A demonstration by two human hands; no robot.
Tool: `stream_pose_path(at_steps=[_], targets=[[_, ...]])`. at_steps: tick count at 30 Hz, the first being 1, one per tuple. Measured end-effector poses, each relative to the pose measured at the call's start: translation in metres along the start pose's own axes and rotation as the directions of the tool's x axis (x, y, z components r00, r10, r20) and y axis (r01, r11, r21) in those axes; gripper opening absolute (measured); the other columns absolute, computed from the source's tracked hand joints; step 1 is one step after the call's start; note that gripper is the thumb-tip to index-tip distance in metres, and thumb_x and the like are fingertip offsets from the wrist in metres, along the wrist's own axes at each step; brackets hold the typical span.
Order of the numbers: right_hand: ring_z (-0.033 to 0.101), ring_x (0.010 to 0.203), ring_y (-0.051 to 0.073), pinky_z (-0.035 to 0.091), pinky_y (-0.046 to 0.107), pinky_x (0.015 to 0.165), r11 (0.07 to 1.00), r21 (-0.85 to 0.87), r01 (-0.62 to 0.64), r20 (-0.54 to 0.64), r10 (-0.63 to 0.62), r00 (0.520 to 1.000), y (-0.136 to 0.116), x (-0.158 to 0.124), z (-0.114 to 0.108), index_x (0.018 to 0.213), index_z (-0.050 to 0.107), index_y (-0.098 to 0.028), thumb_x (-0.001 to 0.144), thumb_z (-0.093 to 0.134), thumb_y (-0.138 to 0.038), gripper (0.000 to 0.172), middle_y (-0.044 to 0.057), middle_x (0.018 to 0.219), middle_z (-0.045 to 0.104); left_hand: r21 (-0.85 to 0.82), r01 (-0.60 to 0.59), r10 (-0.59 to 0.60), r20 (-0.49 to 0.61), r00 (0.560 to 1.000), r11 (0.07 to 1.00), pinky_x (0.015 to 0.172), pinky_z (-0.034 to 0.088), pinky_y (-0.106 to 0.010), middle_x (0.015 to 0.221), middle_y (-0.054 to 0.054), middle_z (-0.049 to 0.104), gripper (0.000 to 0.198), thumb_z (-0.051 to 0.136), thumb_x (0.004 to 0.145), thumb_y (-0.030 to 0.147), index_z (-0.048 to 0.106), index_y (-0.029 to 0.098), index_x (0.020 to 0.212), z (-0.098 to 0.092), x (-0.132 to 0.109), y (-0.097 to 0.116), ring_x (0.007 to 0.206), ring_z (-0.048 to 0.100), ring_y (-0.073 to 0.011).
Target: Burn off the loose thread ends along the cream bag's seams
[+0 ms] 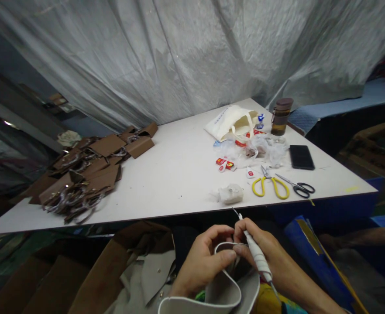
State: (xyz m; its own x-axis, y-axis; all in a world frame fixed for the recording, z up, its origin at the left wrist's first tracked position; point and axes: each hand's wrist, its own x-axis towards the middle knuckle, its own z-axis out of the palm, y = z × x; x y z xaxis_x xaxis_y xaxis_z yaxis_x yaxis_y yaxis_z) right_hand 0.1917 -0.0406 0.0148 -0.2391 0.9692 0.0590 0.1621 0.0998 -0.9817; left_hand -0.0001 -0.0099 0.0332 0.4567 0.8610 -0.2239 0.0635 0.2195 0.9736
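Head view. The person's two hands work at the lower centre, in front of the near edge of a white bench [173, 170]. The left hand [205, 259] has its grip clenched on a pale grey sheet piece [223, 296], pinching the curved, light-rimmed edge between thumb and fingers. The piece lies below the hands, bent into a loop, its lower part cut off by the frame. The right hand [261, 244] has its grip closed around a white pen-like tool [257, 255]; the thin tip points up and to the left, towards the bench edge, and a cord leaves the rear end. The fingertips of both hands meet near the rim of the piece.

On the bench just beyond the tool tip rests a crumpled white wad [232, 193]. To its right lie yellow-handled scissors [279, 188] and, just beside them, black-handled scissors [303, 190]. Behind these are a black flat device [301, 157], a clear plastic bag [273, 150], red wrappers [221, 161], a white cloth bag [225, 125] and an upright lidded bottle [280, 118]. A heap of brown pieces [105, 146] occupies the bench's left end. Below the bench, left of the hands, a cardboard box [96, 279] contains further grey pieces [153, 274]. Silvery sheeting [192, 56] hangs behind. Another person's forearm [356, 237] enters at the right.
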Motion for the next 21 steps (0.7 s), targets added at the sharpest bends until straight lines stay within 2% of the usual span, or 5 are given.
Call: stream_pose_path(at_steps=[9,14,17,19,21], targets=[[0.046,0.064,0.013,0.034,0.023,0.055,0.999,-0.022,-0.033,0.004,0.033,0.999,0.022,0.006,0.012,0.096,0.049,-0.024,0.102,0.055,-0.031,0.011,-0.005,0.073,0.050,-0.191,-0.216,0.151,-0.306,0.940,0.958,0.092,0.056,-0.042,0.105,-0.013,0.077,0.062,0.078,0.076,0.070,0.077,0.020,0.112,-0.097,-0.050,-0.009,0.096,0.071,-0.0296],[0.048,0.062,0.013,0.033,0.024,0.057,0.998,-0.065,-0.009,0.008,0.009,1.000,0.033,0.020,0.029,0.096,0.047,-0.024,0.102,0.053,-0.027,0.008,-0.006,0.071,0.051,-0.193,-0.036,-0.075,-0.538,0.840,0.981,0.079,0.060,-0.039,0.095,-0.013,0.080,0.065,0.089,0.062,0.065,0.078,0.016,0.103,-0.123,-0.082,-0.021,0.087,0.074,-0.0308],[0.048,0.063,0.014,0.033,0.024,0.058,0.994,-0.106,0.028,0.000,-0.028,1.000,0.038,0.027,0.039,0.098,0.048,-0.024,0.101,0.052,-0.025,0.006,-0.006,0.072,0.052,0.002,0.137,-0.080,-0.803,0.591,0.991,0.071,0.059,-0.037,0.094,-0.011,0.081,0.054,0.086,0.068,0.059,0.078,0.016,0.100,-0.122,-0.104,-0.030,0.087,0.074,-0.0321],[0.048,0.062,0.013,0.033,0.024,0.058,0.991,-0.122,0.045,0.004,-0.045,0.999,0.041,0.030,0.043,0.098,0.048,-0.024,0.100,0.052,-0.024,0.005,-0.006,0.073,0.052,0.267,0.250,0.173,-0.923,0.343,0.931,0.081,0.059,-0.041,0.105,-0.009,0.080,0.045,0.073,0.081,0.059,0.078,0.019,0.103,-0.116,-0.124,-0.031,0.099,0.073,-0.0346],[0.048,0.062,0.013,0.033,0.024,0.058,0.988,-0.139,0.064,0.014,-0.062,0.998,0.042,0.031,0.047,0.098,0.048,-0.024,0.100,0.052,-0.023,0.004,-0.005,0.073,0.052,0.518,0.351,0.470,-0.855,0.216,0.780,0.090,0.059,-0.045,0.112,-0.006,0.079,0.037,0.063,0.090,0.054,0.077,0.024,0.106,-0.106,-0.144,-0.026,0.108,0.072,-0.0356]])
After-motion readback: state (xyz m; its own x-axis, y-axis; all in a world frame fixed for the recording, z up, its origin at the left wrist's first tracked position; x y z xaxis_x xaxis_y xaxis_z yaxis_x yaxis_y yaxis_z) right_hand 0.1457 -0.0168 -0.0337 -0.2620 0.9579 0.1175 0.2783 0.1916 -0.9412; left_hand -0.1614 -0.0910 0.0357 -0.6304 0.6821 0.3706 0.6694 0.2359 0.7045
